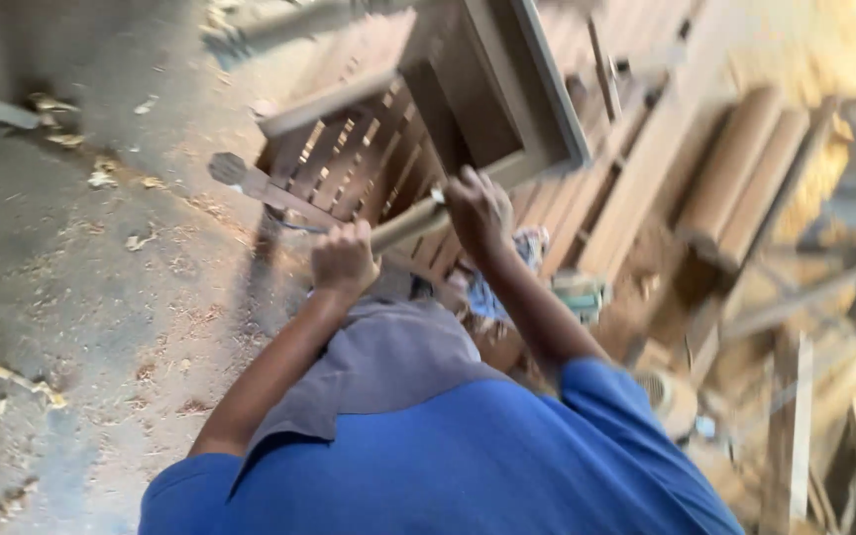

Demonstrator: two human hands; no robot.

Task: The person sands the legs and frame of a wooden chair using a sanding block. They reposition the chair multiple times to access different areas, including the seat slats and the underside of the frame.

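Below, a person in a blue shirt (468,466) grips a pale wooden handle (406,223) with both fists: left hand (344,260) curled around its near end, right hand (479,210) closed farther up. Just beyond the fingers (463,183) stands a slatted wooden frame (369,149), and sawdust litters the concrete floor (81,248).

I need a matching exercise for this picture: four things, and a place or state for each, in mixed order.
1 pale stick
2 grey cloth
3 slatted frame
4 floor

a strewn with wood chips
b gripped by left hand and right hand
c draped over the blue shirt
d just beyond the hands

Pairs: 1-b, 2-c, 3-d, 4-a
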